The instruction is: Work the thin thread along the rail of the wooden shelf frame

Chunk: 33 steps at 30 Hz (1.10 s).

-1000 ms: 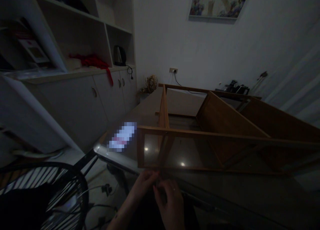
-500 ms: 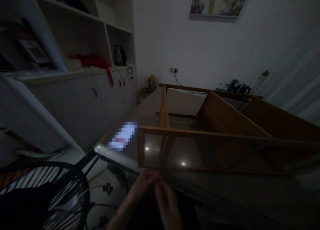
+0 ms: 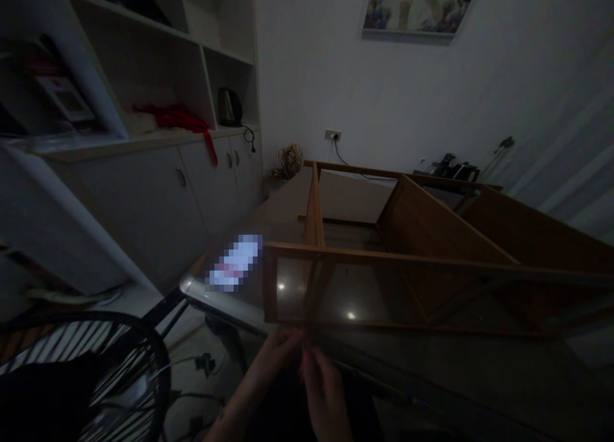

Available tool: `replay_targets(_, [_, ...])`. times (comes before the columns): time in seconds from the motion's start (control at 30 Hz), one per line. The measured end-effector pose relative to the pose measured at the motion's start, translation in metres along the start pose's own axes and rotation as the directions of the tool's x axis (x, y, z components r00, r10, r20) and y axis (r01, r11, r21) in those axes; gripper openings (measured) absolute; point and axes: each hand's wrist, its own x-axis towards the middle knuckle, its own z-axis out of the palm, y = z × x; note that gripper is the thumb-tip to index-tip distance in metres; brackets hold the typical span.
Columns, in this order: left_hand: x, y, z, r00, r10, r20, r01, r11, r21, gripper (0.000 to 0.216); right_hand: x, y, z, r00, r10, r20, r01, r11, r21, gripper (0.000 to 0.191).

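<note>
Dim light fills the room; beyond the wooden shelf frame, a white wall carries a framed picture and a wall socket, from which a black cord drops toward the frame's far rail. Left of the frame, a white cabinet unit holds an electric kettle and a red cloth. Note that the frame lies on its side on the glossy tabletop, directly ahead of you, panels standing on edge; this position presumably gives it a broad, stable base and keeps its near side within your reach. Just left of the frame's near end lies a bright pixelated rectangle, possibly a phone, apparently set there to stay readable and off the frame. A black slatted chair stands farther left, below tabletop level. Your left hand is just in front of the frame's lower near rail, fingers curled and tips drawn together. Your right hand is beside it, fingers bent toward the left fingertips, probably so that each hand can steady the other. Whether your fingers grasp a small part or merely meet, you cannot tell in this light.
</note>
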Motion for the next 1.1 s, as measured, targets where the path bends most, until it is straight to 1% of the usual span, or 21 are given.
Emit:
replay_targets(0.07, [-0.002,0.002,0.002,0.995,-0.019,0.095,0.02,1.0,-0.008,0.049,-0.002,0.004,0.001,0.997,0.064,-0.036,-0.063,0.998,0.021,0.035])
replay_targets(0.1, [-0.003,0.003,0.002,0.992,-0.023,0.121,0.024,1.0,-0.009,0.049,-0.003,0.005,0.001,0.997,0.069,-0.046,-0.069,0.998,0.012,0.036])
replay_targets(0.13, [-0.004,0.004,0.003,0.992,-0.026,0.12,0.028,1.0,-0.011,0.048,-0.003,0.006,0.0,0.998,0.052,-0.046,-0.052,0.999,-0.005,0.036])
replay_targets(0.23, [-0.002,0.005,0.003,0.999,-0.02,0.043,0.021,1.0,-0.016,0.043,-0.001,0.004,-0.002,0.999,-0.048,0.018,0.049,0.995,-0.084,0.029])
replay_targets(0.3, [0.0,0.004,0.001,1.0,0.01,0.0,-0.01,1.0,-0.003,0.042,0.001,0.0,-0.004,0.995,-0.086,0.057,0.093,0.987,-0.134,0.024])
replay_targets(0.37, [0.004,0.0,0.0,0.999,0.042,-0.023,-0.041,0.999,0.016,0.043,0.002,-0.003,-0.004,0.994,-0.083,0.077,0.094,0.985,-0.144,0.022])
replay_targets(0.43, [0.007,-0.004,-0.001,0.997,0.056,-0.056,-0.055,0.998,0.021,0.044,0.002,-0.006,-0.004,0.994,-0.068,0.091,0.076,0.993,-0.09,0.023])
replay_targets(0.5, [0.008,-0.009,-0.002,0.994,0.048,-0.094,-0.048,0.999,0.006,0.045,0.002,-0.007,-0.003,0.995,-0.023,0.102,0.021,1.0,0.018,0.026])
replay_targets(0.53, [0.009,-0.01,-0.002,0.995,0.032,-0.091,-0.033,0.999,-0.007,0.045,0.002,-0.008,-0.002,0.994,0.021,0.105,-0.03,0.996,0.081,0.028])
replay_targets(0.6, [0.007,-0.011,-0.001,0.998,-0.003,-0.064,0.001,0.999,-0.036,0.046,0.002,-0.007,-0.001,0.982,0.147,0.118,-0.169,0.963,0.208,0.034])
replay_targets(0.67, [0.005,-0.011,-0.001,1.0,-0.014,-0.022,0.013,0.998,-0.056,0.045,0.003,-0.005,0.002,0.949,0.271,0.162,-0.311,0.893,0.325,0.04])
replay_targets(0.7, [0.004,-0.011,-0.002,1.0,-0.01,0.0,0.01,0.998,-0.06,0.044,0.003,-0.003,0.003,0.929,0.312,0.197,-0.366,0.85,0.379,0.043])
replay_targets(0.77, [0.002,-0.01,-0.002,0.999,-0.001,0.04,0.004,0.998,-0.066,0.042,0.004,-0.001,0.005,0.891,0.36,0.277,-0.452,0.765,0.459,0.05])
replay_targets(0.8, [0.002,-0.01,-0.002,0.998,-0.006,0.056,0.01,0.997,-0.074,0.042,0.004,0.0,0.006,0.879,0.371,0.301,-0.475,0.741,0.474,0.052])
replay_targets(0.83, [0.002,-0.01,-0.001,0.997,-0.019,0.071,0.025,0.996,-0.087,0.043,0.004,0.0,0.006,0.88,0.37,0.299,-0.473,0.744,0.472,0.053])
replay_targets(0.87, [0.002,-0.009,-0.001,0.996,-0.032,0.085,0.041,0.993,-0.106,0.044,0.003,0.0,0.006,0.894,0.358,0.269,-0.445,0.773,0.452,0.053])
replay_targets(0.9, [0.002,-0.009,0.0,0.995,-0.045,0.094,0.057,0.99,-0.128,0.044,0.003,-0.001,0.005,0.919,0.33,0.217,-0.392,0.822,0.412,0.05])
replay_targets(0.97, [0.002,-0.006,0.002,0.994,-0.055,0.091,0.069,0.985,-0.157,0.044,0.002,-0.004,0.001,0.968,0.225,0.112,-0.248,0.925,0.289,0.041])
replay_targets(1.0, [0.001,-0.005,0.002,0.995,-0.053,0.08,0.066,0.985,-0.158,0.043,0.002,-0.005,-0.001,0.981,0.173,0.084,-0.188,0.955,0.228,0.037])
replay_targets(1.1, [0.0,-0.003,0.002,0.998,-0.033,0.054,0.041,0.989,-0.141,0.042,0.003,-0.008,-0.006,0.993,0.084,0.084,-0.095,0.987,0.131,0.03])
